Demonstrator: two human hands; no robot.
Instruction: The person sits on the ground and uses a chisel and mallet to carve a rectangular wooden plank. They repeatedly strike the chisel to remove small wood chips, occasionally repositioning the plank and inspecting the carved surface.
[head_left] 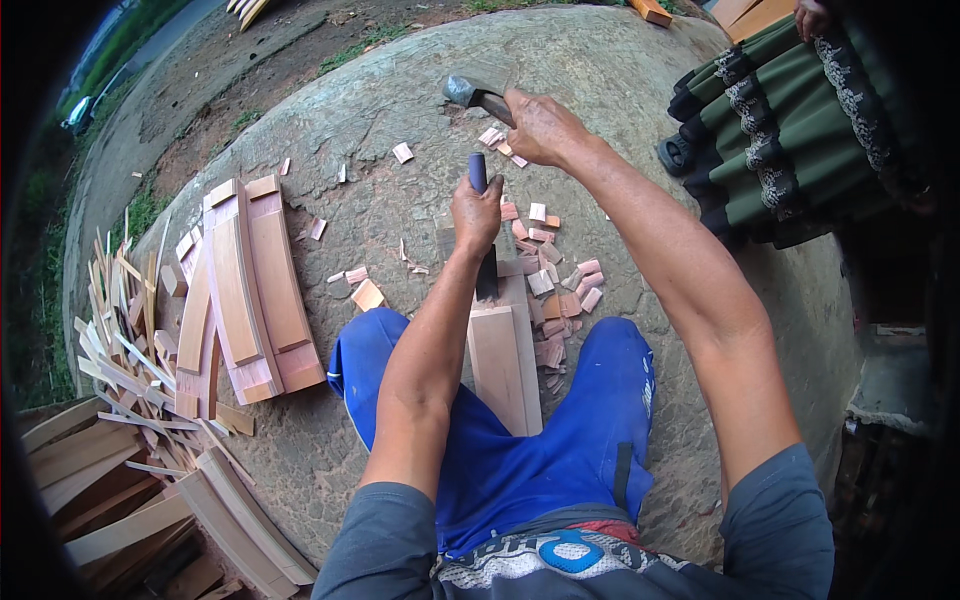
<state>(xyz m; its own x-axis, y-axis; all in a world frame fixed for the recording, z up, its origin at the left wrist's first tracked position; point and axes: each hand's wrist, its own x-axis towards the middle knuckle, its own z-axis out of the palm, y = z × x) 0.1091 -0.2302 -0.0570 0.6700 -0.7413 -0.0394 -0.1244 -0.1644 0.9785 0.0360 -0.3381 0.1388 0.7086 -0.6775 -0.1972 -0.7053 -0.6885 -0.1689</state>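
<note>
My left hand (476, 213) is closed around a chisel (487, 274); its purple handle end shows above the fist. The dark blade reaches down to a pale, notched wooden board (494, 350) between my knees. Raised to the right and farther forward, my right hand (544, 127) grips a hammer (464, 90) with a grey metal head and dark handle. The hammer head is apart from the chisel. Small pinkish wood chips (562, 303) lie scattered right of the board, some against its edge.
Notched, slightly curved boards (262, 290) are stacked to my left on the large rock (400, 90). Beyond them lies a heap of thin offcuts (125, 340), with more planks (100, 470) at lower left. A person in a dark green skirt (800, 130) stands at the right.
</note>
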